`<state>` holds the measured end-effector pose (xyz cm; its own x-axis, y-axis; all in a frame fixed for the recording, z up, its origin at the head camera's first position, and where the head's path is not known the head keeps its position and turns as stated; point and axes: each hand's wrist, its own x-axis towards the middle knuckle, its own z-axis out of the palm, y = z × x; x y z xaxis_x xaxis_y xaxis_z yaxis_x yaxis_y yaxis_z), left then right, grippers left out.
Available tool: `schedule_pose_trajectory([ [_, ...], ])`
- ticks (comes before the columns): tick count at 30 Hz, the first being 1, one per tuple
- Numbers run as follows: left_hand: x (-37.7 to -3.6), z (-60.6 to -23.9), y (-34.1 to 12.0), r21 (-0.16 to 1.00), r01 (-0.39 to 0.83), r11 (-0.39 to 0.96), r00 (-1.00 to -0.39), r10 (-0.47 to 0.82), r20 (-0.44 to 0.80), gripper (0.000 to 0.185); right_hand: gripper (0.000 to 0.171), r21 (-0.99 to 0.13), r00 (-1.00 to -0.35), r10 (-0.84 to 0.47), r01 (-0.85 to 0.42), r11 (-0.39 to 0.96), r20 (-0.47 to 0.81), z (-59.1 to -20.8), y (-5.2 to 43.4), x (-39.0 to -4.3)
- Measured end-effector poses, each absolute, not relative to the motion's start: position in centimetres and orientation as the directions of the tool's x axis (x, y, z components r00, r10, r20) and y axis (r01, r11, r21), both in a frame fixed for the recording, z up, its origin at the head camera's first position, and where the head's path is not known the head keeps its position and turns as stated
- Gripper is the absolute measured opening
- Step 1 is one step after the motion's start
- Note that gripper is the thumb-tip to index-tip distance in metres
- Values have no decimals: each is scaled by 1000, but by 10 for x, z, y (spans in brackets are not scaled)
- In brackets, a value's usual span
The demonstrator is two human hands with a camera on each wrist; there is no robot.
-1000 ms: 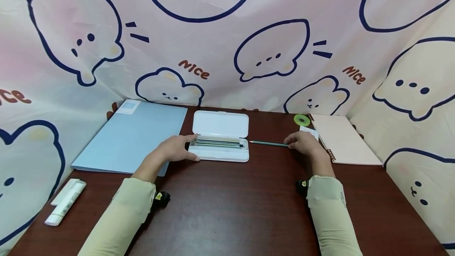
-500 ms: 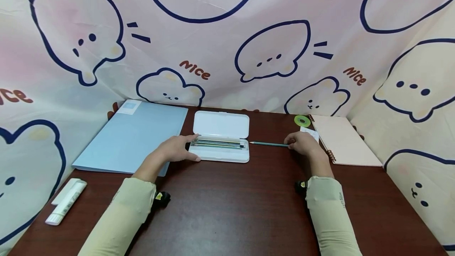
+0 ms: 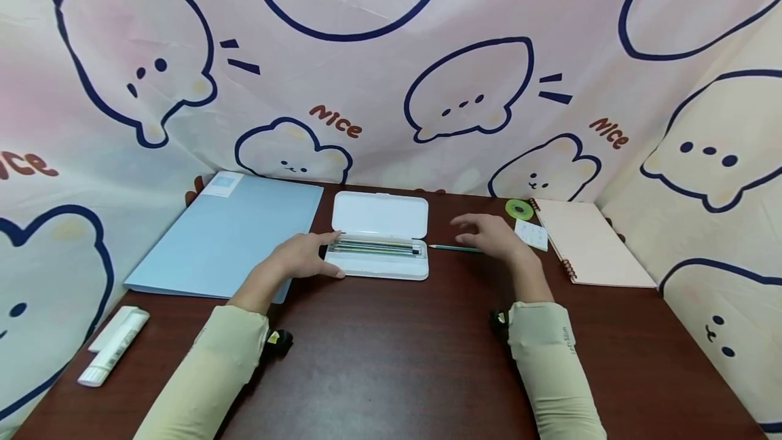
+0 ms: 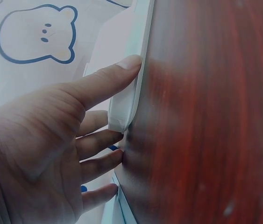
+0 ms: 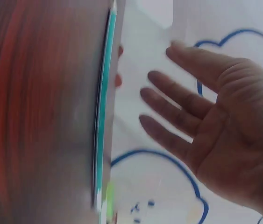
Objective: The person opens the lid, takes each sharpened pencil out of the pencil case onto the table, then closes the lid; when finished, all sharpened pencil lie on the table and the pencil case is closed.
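Note:
A white pencil case [image 3: 386,267] lies with its lid raised back, several pencils [image 3: 375,247] inside. My left hand [image 3: 298,257] holds its left end, the thumb on the near edge and fingers at the far side; the left wrist view shows the thumb pressed on the case [image 4: 126,100]. To the right of the case, a green pencil [image 3: 451,247] lies on the table, tip toward the case. Over its rear part hovers my right hand [image 3: 496,237], fingers spread and loosely bent. The right wrist view shows this hand [image 5: 234,107] apart from the pencil [image 5: 104,93].
A blue folder [image 3: 226,236] lies left of the case. Nearer left are a white tube [image 3: 113,352] and a white block [image 3: 110,330]. At right lie a spiral notebook [image 3: 592,240], green tape roll [image 3: 519,208] and white paper slip [image 3: 533,234]. A patterned cloth hangs behind.
My right hand has let go of the green pencil, opened, and moved left over it, uncovering the paper slip. The pencil stays in place. My left hand has not moved.

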<state>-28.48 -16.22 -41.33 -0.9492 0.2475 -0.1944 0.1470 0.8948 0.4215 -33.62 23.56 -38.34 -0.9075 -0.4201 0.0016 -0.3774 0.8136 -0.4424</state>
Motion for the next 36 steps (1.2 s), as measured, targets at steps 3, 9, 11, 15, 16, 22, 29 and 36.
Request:
schedule_pose_trajectory([
  [3,-285,-413,-162,421,139,896,-950,240,-198,98,37,-469,-894,-449,-398,788,5,-382,212,-337],
  [9,-286,-413,-161,418,138,898,-953,236,-192,98,30,-465,-861,-507,-437,770,-30,-381,167,-334],
  [11,-287,-412,-161,414,141,899,-953,237,-189,98,28,-455,-843,-536,-461,762,-44,-382,154,-333],
  [15,-286,-412,-161,409,144,901,-954,236,-186,97,23,-419,-797,-597,-513,749,-93,-387,134,-329],
  [16,-285,-412,-161,411,145,900,-953,239,-187,97,22,-409,-788,-606,-520,750,-108,-389,132,-328],
  [22,-283,-414,-161,417,150,896,-952,245,-182,98,19,-369,-784,-603,-523,769,-147,-394,124,-324],
  [29,-283,-413,-162,417,156,896,-954,246,-173,96,18,-347,-782,-612,-546,762,-114,-395,123,-324],
  [36,-284,-416,-161,419,158,894,-952,251,-175,96,17,-360,-788,-607,-539,761,-102,-397,124,-323],
])
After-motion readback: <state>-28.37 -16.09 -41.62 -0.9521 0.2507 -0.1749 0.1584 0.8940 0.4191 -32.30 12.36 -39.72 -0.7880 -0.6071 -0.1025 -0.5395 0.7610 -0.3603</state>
